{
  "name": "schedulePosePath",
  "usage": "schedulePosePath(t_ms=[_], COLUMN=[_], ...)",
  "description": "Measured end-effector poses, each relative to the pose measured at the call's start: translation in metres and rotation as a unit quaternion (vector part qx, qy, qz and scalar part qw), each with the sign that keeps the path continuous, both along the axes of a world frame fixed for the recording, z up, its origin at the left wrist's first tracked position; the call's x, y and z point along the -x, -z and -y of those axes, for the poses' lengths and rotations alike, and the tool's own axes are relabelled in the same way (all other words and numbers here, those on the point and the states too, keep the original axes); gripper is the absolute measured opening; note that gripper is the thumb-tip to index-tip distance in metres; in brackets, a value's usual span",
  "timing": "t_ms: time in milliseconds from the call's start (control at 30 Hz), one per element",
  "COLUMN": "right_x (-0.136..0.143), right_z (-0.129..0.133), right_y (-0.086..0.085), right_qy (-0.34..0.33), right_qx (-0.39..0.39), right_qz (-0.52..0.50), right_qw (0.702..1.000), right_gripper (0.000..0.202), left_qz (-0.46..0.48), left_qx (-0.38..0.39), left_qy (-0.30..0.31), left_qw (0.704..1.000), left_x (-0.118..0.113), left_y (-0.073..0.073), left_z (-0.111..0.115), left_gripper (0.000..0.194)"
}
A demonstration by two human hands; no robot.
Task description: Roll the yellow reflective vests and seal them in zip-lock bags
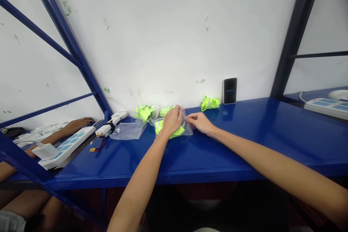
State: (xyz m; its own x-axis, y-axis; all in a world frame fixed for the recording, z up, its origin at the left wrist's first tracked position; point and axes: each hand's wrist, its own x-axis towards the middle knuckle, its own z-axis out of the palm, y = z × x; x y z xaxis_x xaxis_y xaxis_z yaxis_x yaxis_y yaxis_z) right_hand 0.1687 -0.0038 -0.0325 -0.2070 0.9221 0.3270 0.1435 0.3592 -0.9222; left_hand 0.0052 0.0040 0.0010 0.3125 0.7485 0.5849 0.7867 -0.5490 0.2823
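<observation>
A clear plastic bag with a folded neon-yellow item inside (176, 132) lies on the blue table (231, 127). My left hand (173, 119) rests over the bag's upper part, its fingers bent together near the bag's edge. At the bag's right edge, my right hand (199, 122) pinches the clear plastic between thumb and fingers. Behind and left sits another bagged neon-yellow bundle (145, 113), with one more neon piece (166, 111) partly hidden behind my left hand. A flat clear bag (128, 131) lies left of them. An unbagged neon bundle (210, 103) sits by the wall.
A small black-screened device (230, 91) stands against the wall. At left are a white handheld fan (119, 115), a battery pack with wires (104, 130) and a power strip (67, 146). Another person's arm (65, 130) reaches in beyond the blue frame. A second power strip (327, 107) lies far right.
</observation>
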Motion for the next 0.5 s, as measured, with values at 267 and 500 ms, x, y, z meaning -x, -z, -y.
schedulePosePath(t_ms=[267, 500], right_x=[-0.0025, -0.0004], right_z=[-0.0029, -0.0022], right_y=[0.0026, 0.0001], right_qy=[0.003, -0.006], right_qx=[-0.005, -0.035], right_qz=[0.018, 0.031], right_qw=[1.0, 0.999], right_gripper=[0.034, 0.027], left_qz=[-0.008, -0.033], left_qx=[0.007, -0.004], left_qy=[0.007, 0.001], left_qw=[1.0, 0.999], left_x=[0.0018, 0.0013], left_y=[0.0015, 0.0036], left_z=[-0.0032, -0.0044], left_gripper=[0.025, 0.023])
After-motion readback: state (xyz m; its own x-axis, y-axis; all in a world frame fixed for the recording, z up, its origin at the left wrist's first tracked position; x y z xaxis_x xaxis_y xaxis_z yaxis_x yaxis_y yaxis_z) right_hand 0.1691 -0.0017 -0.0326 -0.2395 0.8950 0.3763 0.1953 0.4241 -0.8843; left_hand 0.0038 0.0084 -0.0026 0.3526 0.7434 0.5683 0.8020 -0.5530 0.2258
